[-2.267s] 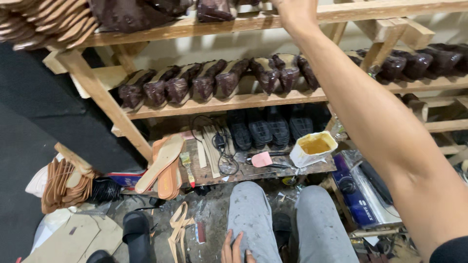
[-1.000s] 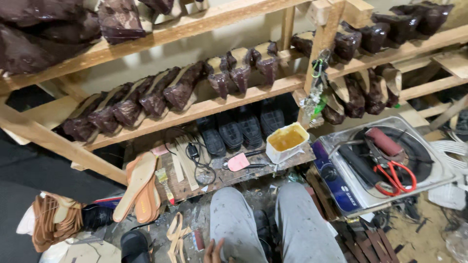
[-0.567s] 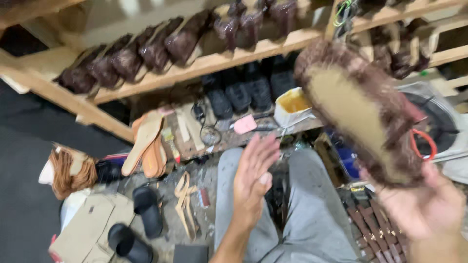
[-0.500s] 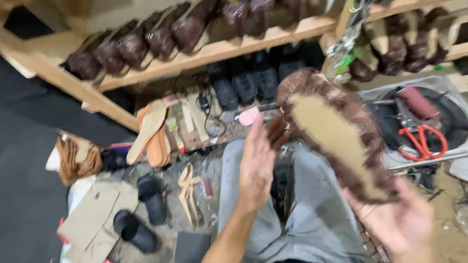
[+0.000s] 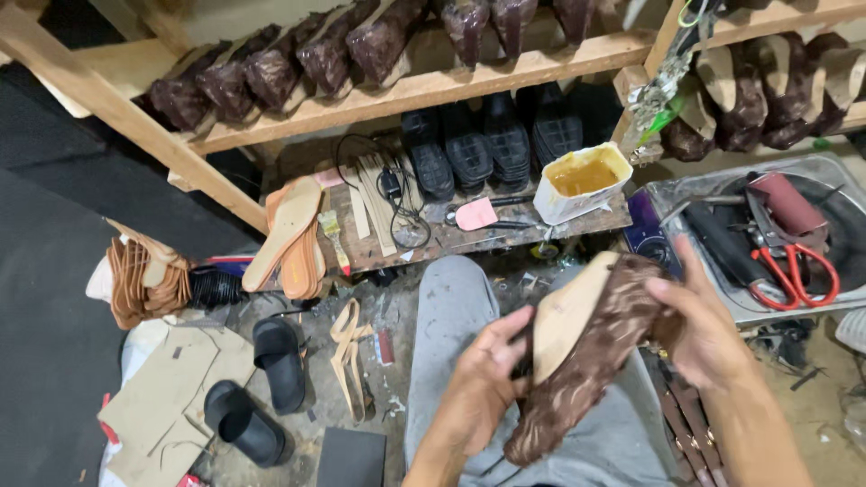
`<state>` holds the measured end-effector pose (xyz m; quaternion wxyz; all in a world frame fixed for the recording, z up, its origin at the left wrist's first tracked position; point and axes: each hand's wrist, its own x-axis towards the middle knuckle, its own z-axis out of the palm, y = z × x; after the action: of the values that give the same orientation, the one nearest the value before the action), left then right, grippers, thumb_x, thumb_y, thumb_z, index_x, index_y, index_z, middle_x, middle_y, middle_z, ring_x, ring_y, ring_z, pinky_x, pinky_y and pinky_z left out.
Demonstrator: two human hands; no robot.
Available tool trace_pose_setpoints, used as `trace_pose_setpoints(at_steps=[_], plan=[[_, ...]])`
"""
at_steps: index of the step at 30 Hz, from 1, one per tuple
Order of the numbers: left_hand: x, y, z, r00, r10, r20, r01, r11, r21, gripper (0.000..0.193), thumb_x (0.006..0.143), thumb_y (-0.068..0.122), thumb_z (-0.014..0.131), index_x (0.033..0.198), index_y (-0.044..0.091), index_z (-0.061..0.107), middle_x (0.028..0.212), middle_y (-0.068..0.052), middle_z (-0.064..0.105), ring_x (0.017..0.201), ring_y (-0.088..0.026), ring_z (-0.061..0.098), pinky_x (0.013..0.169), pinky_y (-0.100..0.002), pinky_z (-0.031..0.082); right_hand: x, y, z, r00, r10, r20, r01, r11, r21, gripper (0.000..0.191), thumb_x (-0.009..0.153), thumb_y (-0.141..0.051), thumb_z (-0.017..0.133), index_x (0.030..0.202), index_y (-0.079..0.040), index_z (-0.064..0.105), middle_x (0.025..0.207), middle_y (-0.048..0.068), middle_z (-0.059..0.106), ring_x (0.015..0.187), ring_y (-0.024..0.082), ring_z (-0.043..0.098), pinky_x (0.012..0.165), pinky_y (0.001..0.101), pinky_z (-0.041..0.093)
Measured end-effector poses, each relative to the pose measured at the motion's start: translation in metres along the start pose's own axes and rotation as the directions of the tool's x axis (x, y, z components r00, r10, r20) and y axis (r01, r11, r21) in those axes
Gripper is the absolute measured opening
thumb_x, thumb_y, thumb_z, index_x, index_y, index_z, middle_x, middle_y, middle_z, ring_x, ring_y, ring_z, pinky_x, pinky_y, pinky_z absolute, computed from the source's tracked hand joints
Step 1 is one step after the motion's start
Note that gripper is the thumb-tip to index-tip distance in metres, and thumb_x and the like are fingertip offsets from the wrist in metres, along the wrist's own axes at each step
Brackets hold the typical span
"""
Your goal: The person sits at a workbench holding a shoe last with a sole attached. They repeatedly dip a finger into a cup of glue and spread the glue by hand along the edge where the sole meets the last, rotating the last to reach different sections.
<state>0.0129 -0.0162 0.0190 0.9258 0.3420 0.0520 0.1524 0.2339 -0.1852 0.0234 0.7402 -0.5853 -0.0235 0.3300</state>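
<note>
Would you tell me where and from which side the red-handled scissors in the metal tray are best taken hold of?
Grip the red-handled scissors by their loop handles, coming from above. The loops lie on top of the clutter in the metal tray and look unobstructed, while the blades point up into the tools, so the handle end probably offers the freest hold.

The top edge crops the wrapped brown shoes [image 5: 361, 41] on the wooden shelf [image 5: 424, 90]. The right edge cuts the metal tray [image 5: 722, 194] holding red-handled scissors [image 5: 798, 271]. The left hand [image 5: 483, 388] hides part of the furry brown shoe upper [image 5: 595, 361]; its fingers [image 5: 514, 329] curl behind the tan insole [image 5: 564, 311]. Both forearms run off the bottom edge.
</note>
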Motion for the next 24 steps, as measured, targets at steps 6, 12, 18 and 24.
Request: trace_pose_setpoints(at_steps=[6, 12, 18, 24], plan=[[0.004, -0.048, -0.032, 0.956, -0.065, -0.285, 0.081, 0.996, 0.044, 0.069, 0.081, -0.001, 0.082, 0.144, -0.001, 0.053, 0.126, -0.014, 0.063, 0.11, -0.023, 0.062, 0.095, -0.034, 0.055, -0.006, 0.017, 0.055, 0.849, -0.214, 0.483, 0.431, 0.809, -0.4, 0.111, 0.087, -0.013, 0.07, 0.165, -0.018, -0.009, 0.133, 0.021, 0.057, 0.122, 0.025, 0.055, 0.106, 0.0419, 0.042], [-0.04, -0.019, -0.122, 0.673, 0.471, -0.57, -0.326, 0.881, 0.343, 0.067, 0.076, -0.007, 0.08, 0.135, 0.001, 0.049, 0.122, -0.011, 0.063, 0.106, -0.023, 0.065, 0.091, -0.039, 0.056, 0.035, 0.0, 0.041, 0.881, -0.296, 0.369, 0.462, 0.708, -0.534, 0.1, 0.088, -0.017, 0.066, 0.168, -0.016, 0.006, 0.122, 0.014, 0.066, 0.106, 0.023, 0.062, 0.093, 0.039, 0.05], [-0.098, 0.021, -0.19, 0.613, 0.596, -0.519, -0.465, 0.803, 0.374, 0.056, 0.087, -0.013, 0.07, 0.138, -0.003, 0.049, 0.122, -0.015, 0.064, 0.106, -0.024, 0.065, 0.088, -0.036, 0.054, 0.129, -0.034, 0.018, 0.639, -0.567, 0.519, 0.581, -0.085, -0.809, 0.06, 0.079, 0.005, 0.064, 0.137, -0.008, 0.061, 0.112, 0.015, 0.06, 0.109, 0.036, 0.051, 0.096, 0.0447, 0.046], [-0.164, 0.007, -0.248, 0.731, 0.475, -0.49, -0.341, 0.876, 0.341, 0.067, 0.082, -0.013, 0.068, 0.145, -0.003, 0.046, 0.124, -0.019, 0.065, 0.102, -0.022, 0.067, 0.084, -0.034, 0.056, 0.199, -0.022, 0.02, 0.615, -0.47, 0.633, 0.475, -0.42, -0.773, 0.048, 0.073, 0.002, 0.066, 0.114, -0.017, 0.08, 0.11, 0.015, 0.058, 0.108, 0.037, 0.05, 0.091, 0.0456, 0.045]])
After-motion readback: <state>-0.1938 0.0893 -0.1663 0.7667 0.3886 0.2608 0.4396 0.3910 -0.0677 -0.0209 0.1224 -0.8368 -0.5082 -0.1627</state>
